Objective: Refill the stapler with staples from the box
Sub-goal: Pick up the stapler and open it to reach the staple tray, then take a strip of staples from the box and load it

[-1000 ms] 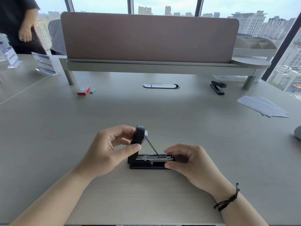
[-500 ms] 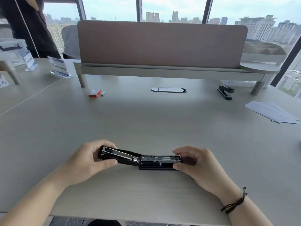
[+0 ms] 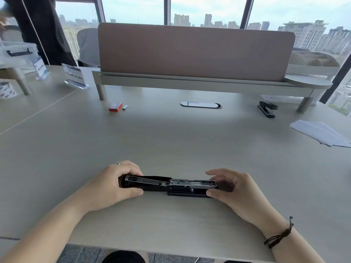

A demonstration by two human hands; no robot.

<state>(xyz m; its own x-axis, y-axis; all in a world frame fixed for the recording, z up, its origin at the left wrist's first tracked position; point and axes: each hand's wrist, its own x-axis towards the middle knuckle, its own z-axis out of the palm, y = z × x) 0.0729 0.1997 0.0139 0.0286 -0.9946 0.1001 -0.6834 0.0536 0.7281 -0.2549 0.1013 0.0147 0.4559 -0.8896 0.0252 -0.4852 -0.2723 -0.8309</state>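
A black stapler (image 3: 171,185) lies on the grey desk near its front edge, folded fully open so its metal staple channel faces up. My left hand (image 3: 112,185) grips the flipped-back top arm at the left end. At the right end, my right hand (image 3: 233,188) holds the base and magazine tip between thumb and fingers. The red staple box (image 3: 115,107) sits far back on the left. A small strip of staples (image 3: 125,107) lies just right of the box.
A second black stapler (image 3: 266,109) rests at the back right under the raised shelf (image 3: 190,81) with its pink divider panel. White paper sheets (image 3: 321,132) lie at the right. Acrylic signs (image 3: 75,76) and a person in dark clothes (image 3: 43,29) are at the back left.
The stapler's top arm went from standing upright to lying flat to the left, held by my left hand. The view tilted up slightly; my right hand stayed at the right end.
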